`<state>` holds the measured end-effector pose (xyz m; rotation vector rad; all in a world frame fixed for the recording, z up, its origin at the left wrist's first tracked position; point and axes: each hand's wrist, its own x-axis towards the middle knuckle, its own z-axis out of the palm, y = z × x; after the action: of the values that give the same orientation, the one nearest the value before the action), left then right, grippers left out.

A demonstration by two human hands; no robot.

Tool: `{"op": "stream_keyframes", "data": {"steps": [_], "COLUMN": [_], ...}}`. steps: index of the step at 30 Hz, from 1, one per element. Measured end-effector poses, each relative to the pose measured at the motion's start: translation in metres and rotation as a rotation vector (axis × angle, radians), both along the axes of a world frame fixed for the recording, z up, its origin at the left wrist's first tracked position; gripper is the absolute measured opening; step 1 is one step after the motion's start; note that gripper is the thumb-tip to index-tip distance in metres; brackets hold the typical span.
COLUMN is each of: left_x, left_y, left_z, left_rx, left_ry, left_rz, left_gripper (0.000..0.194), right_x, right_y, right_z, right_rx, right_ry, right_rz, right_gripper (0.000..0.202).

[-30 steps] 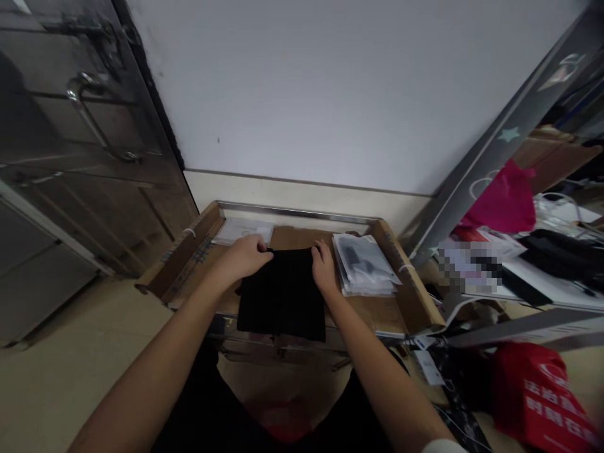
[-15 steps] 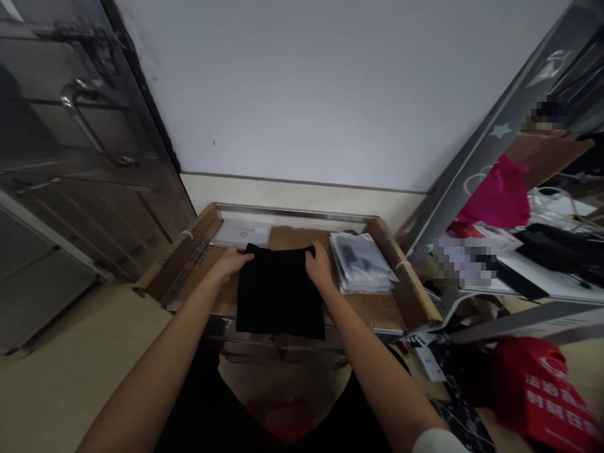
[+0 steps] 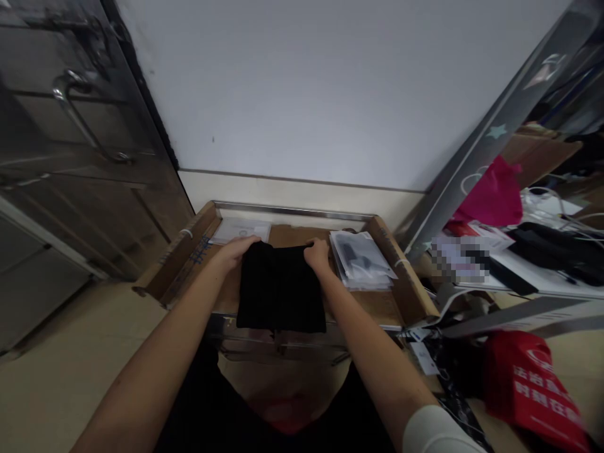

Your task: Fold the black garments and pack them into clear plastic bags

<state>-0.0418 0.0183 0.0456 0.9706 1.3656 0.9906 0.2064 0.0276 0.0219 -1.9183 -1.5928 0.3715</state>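
A folded black garment (image 3: 282, 292) lies over the front of the cardboard-lined table (image 3: 377, 308), its near end reaching the front edge. My left hand (image 3: 236, 250) grips its far left corner, the fingers partly behind the cloth. At the far right corner, my right hand (image 3: 318, 257) is closed on the fabric. Just right of that hand sits a stack of clear plastic packets (image 3: 363, 259) with dark contents. Behind my left hand lies a flat, pale plastic bag (image 3: 243, 229).
Raised cardboard sides (image 3: 177, 255) flank the table. A metal door with a handle (image 3: 85, 123) is at left. On the right stands a white desk (image 3: 557, 277) with cables and a pink cloth (image 3: 495, 195). A red bag (image 3: 533, 384) rests low at the right.
The fingers of my left hand have moved slightly inward along the garment's far edge. The fabric's top edge now bunches a little between my hands. The view has shifted slightly.
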Motion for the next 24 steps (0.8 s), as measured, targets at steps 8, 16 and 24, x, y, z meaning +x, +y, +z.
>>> {"op": "stream_keyframes", "data": {"steps": [8,16,24], "left_x": [-0.003,-0.005,-0.017], "left_y": [0.011,-0.002,-0.074], "left_z": [0.014,0.042,-0.018], "left_rx": [0.339,0.781,0.854], "left_ry": [0.267,0.411,0.769], "left_rz": [-0.02,0.113,-0.125], "left_gripper": [0.016,0.017,0.034], "right_x": [0.008,0.03,0.043], "right_y": [0.006,-0.01,-0.098], "right_z": [0.025,0.065,0.017], "right_rx": [0.178,0.548,0.392], "right_ry": [0.184,0.235,-0.119], "right_rz": [0.074,0.188,0.454], "right_gripper": [0.036,0.024,0.029]}}
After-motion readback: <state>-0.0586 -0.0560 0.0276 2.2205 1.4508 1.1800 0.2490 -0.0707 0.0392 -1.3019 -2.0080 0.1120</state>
